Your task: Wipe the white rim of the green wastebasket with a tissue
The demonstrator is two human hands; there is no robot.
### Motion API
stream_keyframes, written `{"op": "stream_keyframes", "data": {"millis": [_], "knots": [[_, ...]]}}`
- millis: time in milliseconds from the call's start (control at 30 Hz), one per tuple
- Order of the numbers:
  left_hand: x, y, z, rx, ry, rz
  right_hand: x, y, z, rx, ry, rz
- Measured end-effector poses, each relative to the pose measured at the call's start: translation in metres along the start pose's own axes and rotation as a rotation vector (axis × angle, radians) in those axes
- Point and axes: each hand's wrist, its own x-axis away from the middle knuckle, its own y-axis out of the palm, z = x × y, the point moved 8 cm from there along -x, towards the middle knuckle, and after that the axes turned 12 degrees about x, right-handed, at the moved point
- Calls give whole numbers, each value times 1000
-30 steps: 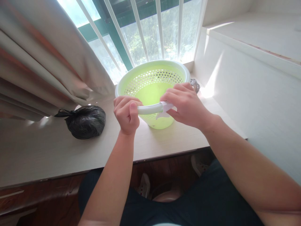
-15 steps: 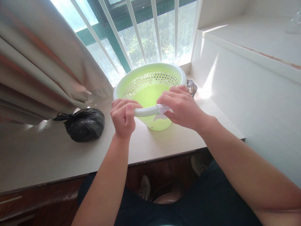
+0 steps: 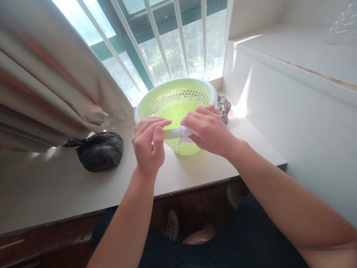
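A light green plastic wastebasket point(image 3: 186, 149) with a pale rim and perforated sides stands on the white ledge. My left hand point(image 3: 149, 139) is hooked over the near-left part of its rim, fingers inside and thumb raised on the near side. With my right hand point(image 3: 208, 128) I pinch a white wipe point(image 3: 186, 133) folded over the near rim. The fingers of that hand lie over the rim, the thumb below. Most of the wipe is hidden under my right hand.
A knotted black plastic bag point(image 3: 99, 152) sits to the left on the ledge point(image 3: 178, 178). Crumpled dark plastic point(image 3: 224, 108) lies behind the basket at right. A curtain point(image 3: 55, 70), a barred window point(image 3: 173, 44) and a raised shelf point(image 3: 292, 44) with a clear plastic container point(image 3: 341, 28) surround it.
My left fingers have loosened and straightened over the rim, with the thumb lifted. My right hand and the wipe have shifted slightly left along the rim. The view has tilted a little.
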Motion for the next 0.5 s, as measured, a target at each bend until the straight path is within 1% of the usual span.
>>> {"op": "stream_keyframes", "data": {"millis": [133,233,500], "knots": [[3,17,8,-85,-18,-83,0,0,-1,0,9,-12],[7,25,8,-172,-11,-113,1,0,-1,-1,7,-17],[9,26,4,-183,64,-61,1,0,-2,11,4,-5]]}}
